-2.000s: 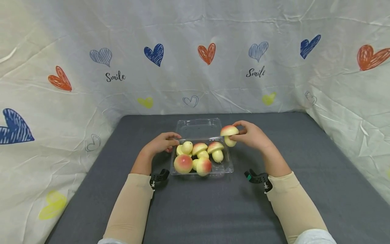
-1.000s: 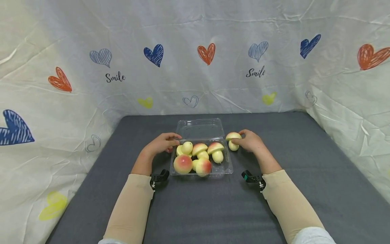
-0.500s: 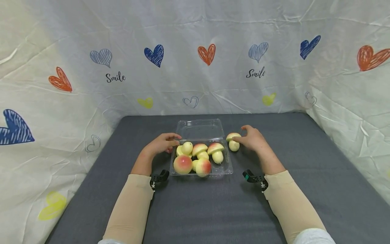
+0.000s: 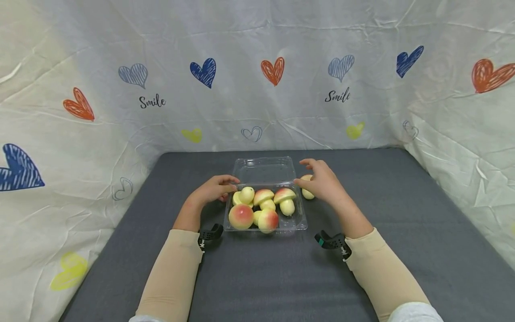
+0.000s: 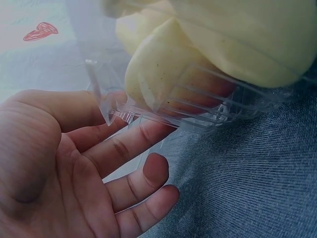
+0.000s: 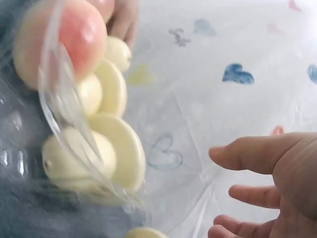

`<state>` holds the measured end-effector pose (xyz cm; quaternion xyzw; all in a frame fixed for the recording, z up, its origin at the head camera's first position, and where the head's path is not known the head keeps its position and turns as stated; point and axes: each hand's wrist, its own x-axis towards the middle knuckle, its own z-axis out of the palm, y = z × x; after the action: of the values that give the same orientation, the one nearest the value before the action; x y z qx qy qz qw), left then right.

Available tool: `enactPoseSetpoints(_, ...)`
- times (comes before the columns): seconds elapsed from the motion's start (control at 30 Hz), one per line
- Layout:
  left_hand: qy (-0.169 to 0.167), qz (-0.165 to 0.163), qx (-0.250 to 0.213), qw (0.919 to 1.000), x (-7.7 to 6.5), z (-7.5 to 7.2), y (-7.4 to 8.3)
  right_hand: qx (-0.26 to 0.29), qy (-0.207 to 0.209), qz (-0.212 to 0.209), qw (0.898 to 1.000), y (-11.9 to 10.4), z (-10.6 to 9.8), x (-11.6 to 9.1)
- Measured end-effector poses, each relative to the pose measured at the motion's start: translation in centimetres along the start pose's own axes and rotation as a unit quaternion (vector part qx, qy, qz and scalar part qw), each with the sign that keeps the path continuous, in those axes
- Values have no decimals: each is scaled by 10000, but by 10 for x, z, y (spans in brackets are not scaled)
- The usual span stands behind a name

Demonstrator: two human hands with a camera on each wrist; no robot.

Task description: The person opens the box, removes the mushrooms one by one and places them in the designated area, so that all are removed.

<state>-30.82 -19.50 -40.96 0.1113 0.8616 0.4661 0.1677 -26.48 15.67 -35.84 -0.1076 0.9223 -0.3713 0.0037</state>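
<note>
A clear plastic clamshell box [image 4: 301, 222] lies open on the grey cloth, its lid [image 4: 263, 171] folded back. Several toy mushrooms [image 4: 284, 194], pale yellow with reddish caps, fill it. My left hand [image 4: 211, 188] touches the box's left edge; in the left wrist view its fingers [image 5: 119, 151] are loosely bent beside the clear wall. One more mushroom [image 4: 308, 194] rests on the cloth just right of the box, partly hidden by my right hand [image 4: 325, 182]. That hand hovers with thumb and fingers spread, holding nothing, as the right wrist view also shows.
Grey cloth [image 4: 257, 277] covers the table around the box. A white curtain [image 4: 237, 103] printed with hearts hangs behind and at both sides. Black straps [image 4: 211, 233] sit at the wrists.
My right hand set a mushroom down on the cloth right of the box, let go of it and moved left and away over it. The left hand stayed at the box edge.
</note>
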Motion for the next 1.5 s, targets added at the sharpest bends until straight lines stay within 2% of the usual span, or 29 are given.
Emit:
enactPoseSetpoints(0.17, 2, -32, 23, 10000, 0, 0, 0, -236, -344, -238, 9988, -7, 10, -1)
enactPoseSetpoints(0.37, 25, -61, 33, 10000, 0, 1, 1, -457, -885, -273, 9947, -10, 20, -1)
enactPoseSetpoints(0.47, 18, -72, 59, 10000, -1, 2, 2, -559, -963, -337, 9932, -9, 25, -2)
enactPoseSetpoints(0.6, -4, -80, 93, 9999, -1, 2, 2, -1235, -732, -550, 9881, -10, 34, -3)
enactPoseSetpoints(0.77, -40, -102, 91, 9999, 0, 2, 3, -2320, -307, -678, 9699, -14, 45, -8)
enactPoseSetpoints(0.93, -56, -78, 98, 9999, 0, 2, 4, -2934, -11, -991, 9508, -15, 50, -10)
enactPoseSetpoints(1.03, -52, -72, 137, 9999, -1, 1, 4, -3045, 265, -1163, 9450, -14, 56, -8)
enactPoseSetpoints(1.2, -56, -71, 157, 9998, -2, 1, 3, -2930, 626, -1272, 9455, -9, 62, -6)
enactPoseSetpoints(1.5, 9, -79, 199, 9998, -2, 2, 4, -2477, 482, -1345, 9582, -5, 54, -5)
